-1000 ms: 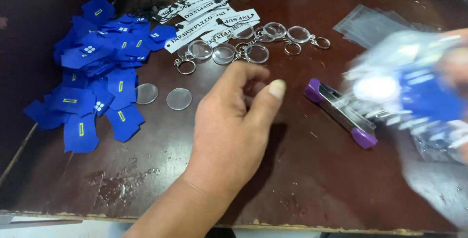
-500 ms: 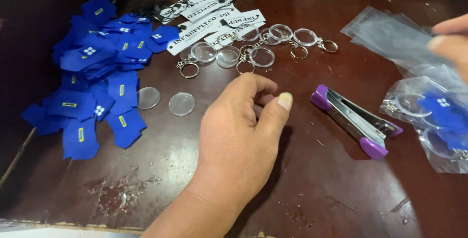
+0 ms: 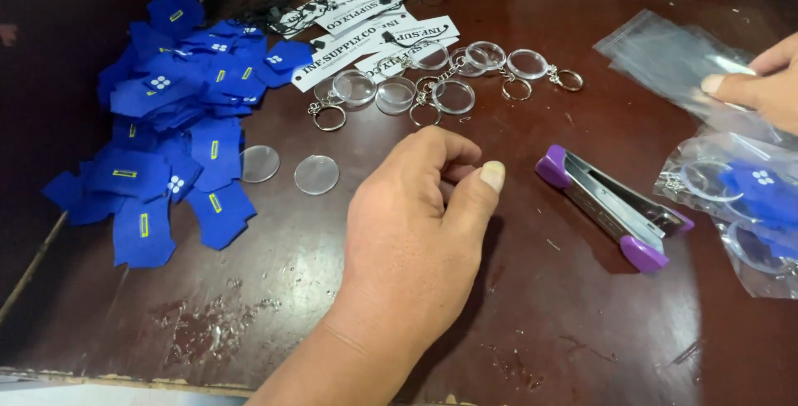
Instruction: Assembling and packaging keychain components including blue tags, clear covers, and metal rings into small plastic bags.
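A left hand (image 3: 420, 231) rests on the dark tabletop (image 3: 274, 290), fingers curled together on nothing, near a purple stapler (image 3: 613, 208); the right hand (image 3: 761, 82) pinches a clear plastic bag (image 3: 665, 57) above bagged blue keychains (image 3: 752, 206)

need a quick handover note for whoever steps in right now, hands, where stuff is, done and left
Left hand: resting on the brown table, fingers curled, holding nothing visible.
Right hand: at the right edge, fingers on the empty clear bags.
Between the hands: purple stapler, lying flat.
Done: by the right hand, a clear bag already holds blue pieces and keyrings.
Left: pile of blue fabric tags at left, two loose clear discs beside it, clear keyring cases and white printed cards at the top, all still unbagged.
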